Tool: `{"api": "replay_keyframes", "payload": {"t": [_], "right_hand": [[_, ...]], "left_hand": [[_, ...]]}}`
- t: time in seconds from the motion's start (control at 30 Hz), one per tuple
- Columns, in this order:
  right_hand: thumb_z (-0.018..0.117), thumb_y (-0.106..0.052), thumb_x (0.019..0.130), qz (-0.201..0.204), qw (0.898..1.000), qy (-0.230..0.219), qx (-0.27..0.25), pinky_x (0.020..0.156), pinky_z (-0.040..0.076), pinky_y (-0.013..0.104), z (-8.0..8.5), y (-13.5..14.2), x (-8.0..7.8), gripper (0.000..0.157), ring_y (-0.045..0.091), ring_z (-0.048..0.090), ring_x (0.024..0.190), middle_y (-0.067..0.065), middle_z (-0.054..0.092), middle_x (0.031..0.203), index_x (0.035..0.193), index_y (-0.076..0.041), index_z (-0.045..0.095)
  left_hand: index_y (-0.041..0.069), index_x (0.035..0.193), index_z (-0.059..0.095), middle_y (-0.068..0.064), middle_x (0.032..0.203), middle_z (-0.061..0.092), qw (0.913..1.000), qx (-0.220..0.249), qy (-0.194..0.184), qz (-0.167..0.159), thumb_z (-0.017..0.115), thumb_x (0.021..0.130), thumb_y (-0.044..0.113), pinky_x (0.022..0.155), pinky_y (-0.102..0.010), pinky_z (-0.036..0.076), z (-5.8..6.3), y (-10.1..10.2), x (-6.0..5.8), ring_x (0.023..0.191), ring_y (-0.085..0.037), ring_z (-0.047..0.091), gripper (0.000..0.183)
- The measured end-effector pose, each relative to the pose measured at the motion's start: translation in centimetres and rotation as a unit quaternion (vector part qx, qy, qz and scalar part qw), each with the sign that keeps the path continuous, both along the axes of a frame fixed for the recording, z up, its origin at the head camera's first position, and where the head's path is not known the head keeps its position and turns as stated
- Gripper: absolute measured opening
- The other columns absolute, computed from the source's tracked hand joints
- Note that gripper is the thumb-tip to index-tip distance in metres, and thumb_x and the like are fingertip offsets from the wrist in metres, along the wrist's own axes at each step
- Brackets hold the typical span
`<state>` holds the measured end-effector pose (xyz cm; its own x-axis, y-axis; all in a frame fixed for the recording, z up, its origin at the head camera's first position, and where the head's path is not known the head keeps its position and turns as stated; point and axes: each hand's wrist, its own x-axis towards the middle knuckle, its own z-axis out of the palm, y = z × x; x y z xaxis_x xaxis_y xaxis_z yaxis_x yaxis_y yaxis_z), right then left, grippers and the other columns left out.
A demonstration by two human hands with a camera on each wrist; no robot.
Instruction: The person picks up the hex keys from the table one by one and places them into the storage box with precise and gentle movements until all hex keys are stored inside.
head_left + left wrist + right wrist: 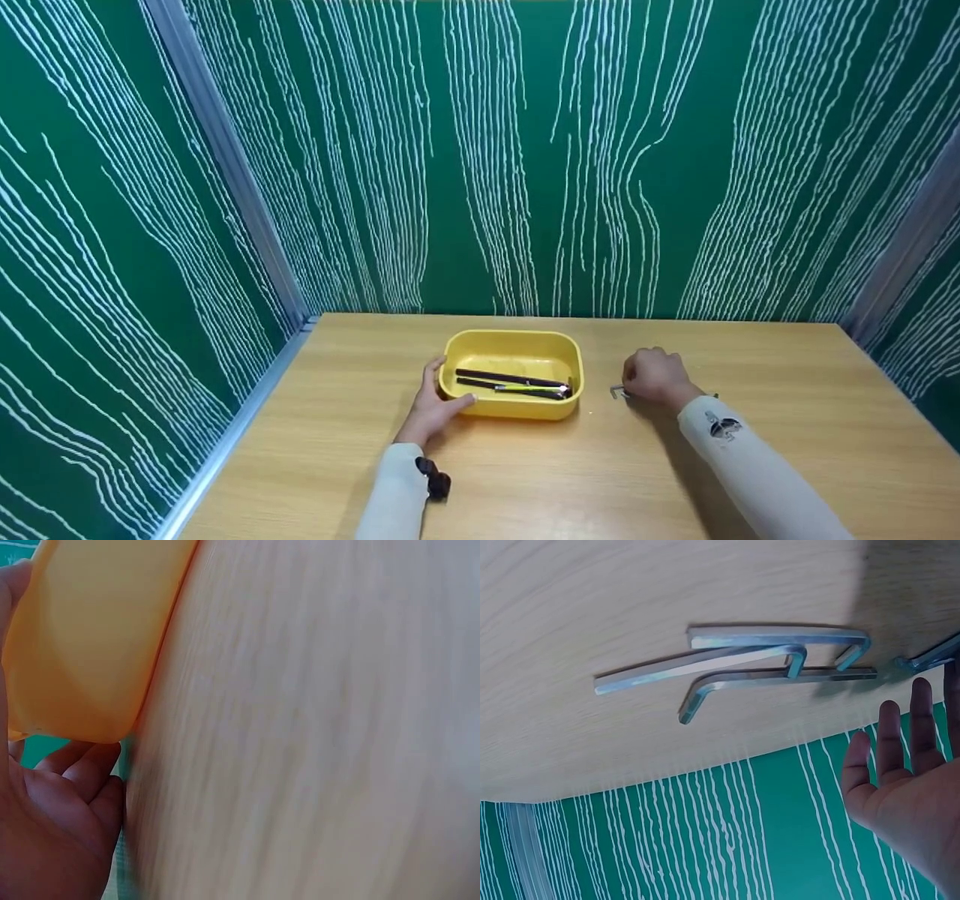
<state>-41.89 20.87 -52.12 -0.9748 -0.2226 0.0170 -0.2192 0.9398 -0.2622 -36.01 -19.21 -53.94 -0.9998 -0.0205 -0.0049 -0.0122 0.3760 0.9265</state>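
A yellow plastic container [512,409] stands on the table. My left hand [431,409] grips its near left corner, thumb over the front rim and fingers along the side; the left wrist view shows the container's outer wall [90,645] beside the palm. Inside it lie slim black sticks [510,376] and a thin yellow-green one [525,388]. To the right, my right hand [660,376] is low over the table. Its fingertips pinch a hex key [934,656], partly cut off by the frame edge. Several other L-shaped metal hex keys [705,667] lie close together beside that hand.
The wooden table [555,480] ends at a green wall [480,187] with wavy white lines. Metal posts [225,150] stand at the corners. A small black device [433,480] is strapped to the left wrist.
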Motion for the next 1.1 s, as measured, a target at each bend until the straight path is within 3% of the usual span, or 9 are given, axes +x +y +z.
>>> {"api": "replay_keyframes", "payload": {"t": [0.1, 0.33, 0.87, 1.1], "right_hand": [[0.067, -0.025, 0.07, 0.0, 1.0, 0.0, -0.001, 0.071, 0.036, 0.044, 0.03, -0.14, 0.0, 0.004, 0.018, 0.049, 0.07, -0.005, 0.058, 0.068, 0.07, -0.022, 0.065], [0.068, -0.025, 0.068, 0.013, 0.999, 0.047, 0.019, 0.064, 0.035, 0.045, 0.2, -0.1, 0.22, 0.008, 0.02, 0.046, 0.068, -0.004, 0.056, 0.067, 0.063, -0.023, 0.063], [0.068, -0.024, 0.072, 0.045, 0.998, 0.043, 0.019, 0.064, 0.037, 0.035, -0.01, -0.09, 0.32, 0.004, 0.018, 0.043, 0.072, -0.004, 0.052, 0.074, 0.069, -0.022, 0.065], [0.067, -0.024, 0.073, 0.014, 0.999, 0.023, -0.022, 0.064, 0.035, 0.033, 0.0, -0.37, 0.15, 0.004, 0.02, 0.043, 0.075, -0.001, 0.052, 0.076, 0.072, -0.022, 0.064]], "left_hand": [[0.046, 0.129, 0.019, -0.004, 0.141, 0.028, 1.0, 0.0, -0.004, 0.002, 0.076, 0.054, 0.051, 0.104, -0.046, 0.018, 0.09, -0.07, 0.02, 0.127, -0.021, 0.028, 0.095], [0.038, 0.131, 0.019, -0.012, 0.132, 0.04, 0.9997, -0.006, 0.018, -0.014, 0.077, 0.056, 0.046, 0.1, -0.04, 0.027, 0.4, -0.03, 0.01, 0.118, -0.022, 0.04, 0.095], [0.037, 0.131, 0.021, -0.012, 0.131, 0.043, 0.9999, 0.009, 0.0, -0.01, 0.079, 0.054, 0.044, 0.101, -0.041, 0.026, 0.93, -0.02, 0.13, 0.119, -0.022, 0.04, 0.096], [0.036, 0.131, 0.022, -0.011, 0.133, 0.04, 1.0, -0.002, 0.0, -0.002, 0.079, 0.054, 0.044, 0.102, -0.044, 0.024, 0.74, -0.26, -0.06, 0.12, -0.022, 0.038, 0.096]]}}
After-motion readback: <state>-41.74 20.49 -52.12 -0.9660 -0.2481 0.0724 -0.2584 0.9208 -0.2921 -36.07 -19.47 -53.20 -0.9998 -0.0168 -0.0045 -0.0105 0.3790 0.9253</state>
